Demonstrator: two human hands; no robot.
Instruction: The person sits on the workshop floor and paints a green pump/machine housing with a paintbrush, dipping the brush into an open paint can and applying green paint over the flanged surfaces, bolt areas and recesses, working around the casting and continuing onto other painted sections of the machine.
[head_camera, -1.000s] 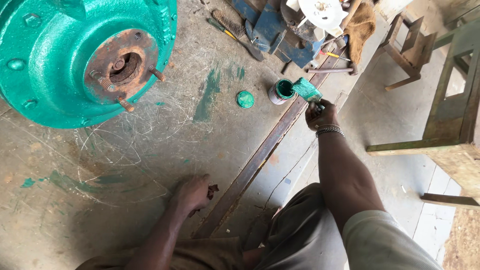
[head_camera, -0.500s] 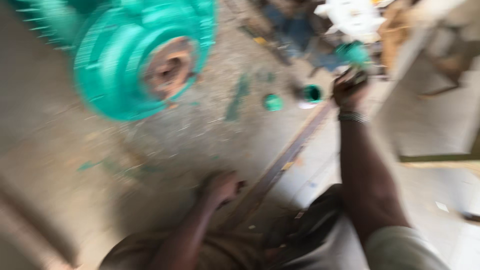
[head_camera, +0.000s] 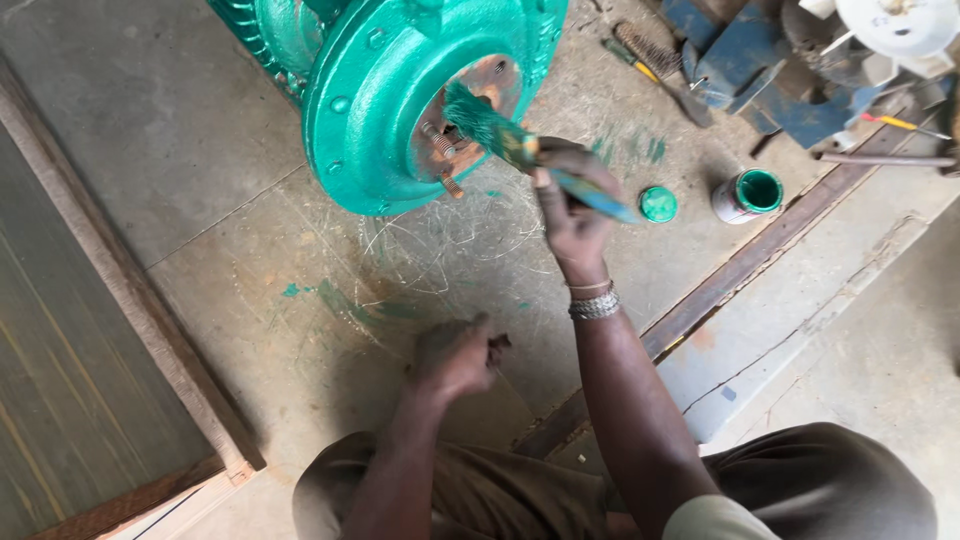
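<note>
Painting is clearly well underway here: the big round machine housing lying on the concrete floor is already green across its outer flange and ribs, while the rusty hub in the middle, with its bolts and studs, looks mostly bare, so I'd say that centre part is what's left. The right hand has its fingers wrapped tight around a paintbrush, bristles loaded with green and pressed right at the edge of the hub. The left hand rests low near the floor, fingers curled in on something small and dark, can't tell what. Off to the right sit 1 open paint can and its green lid just beside it, both well apart from the housing, so reloading means a reach. Beyond them is a pile of blue metal parts and tools. The protruding studs look like the fiddly bit for the brush, plus green drips already on the floor.
</note>
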